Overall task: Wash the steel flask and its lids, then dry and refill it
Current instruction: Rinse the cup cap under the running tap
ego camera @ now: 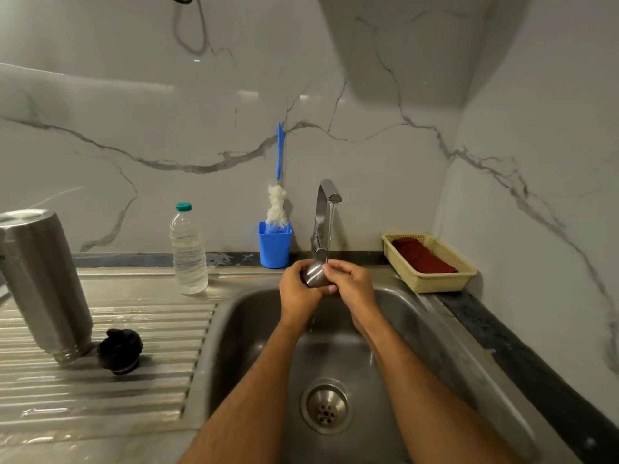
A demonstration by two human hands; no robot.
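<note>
Standing inverted on the ribbed steel worktop [110, 333], the tall brushed-steel flask [43, 283] has its long axis near vertical, mouth down; a knock could topple it onto the black stopper lid [120, 351] beside it. Left hand [298, 289] and right hand [351, 286] grip the small steel cup lid [315, 274] under the running tap [323, 222]; wet, it may slip into the sink [254, 329].

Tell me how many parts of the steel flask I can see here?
3. The flask stands upside down on the drainboard; the black lid lies beside it; the steel cap is held by both hands under the tap. Other parts may be hidden.
</note>
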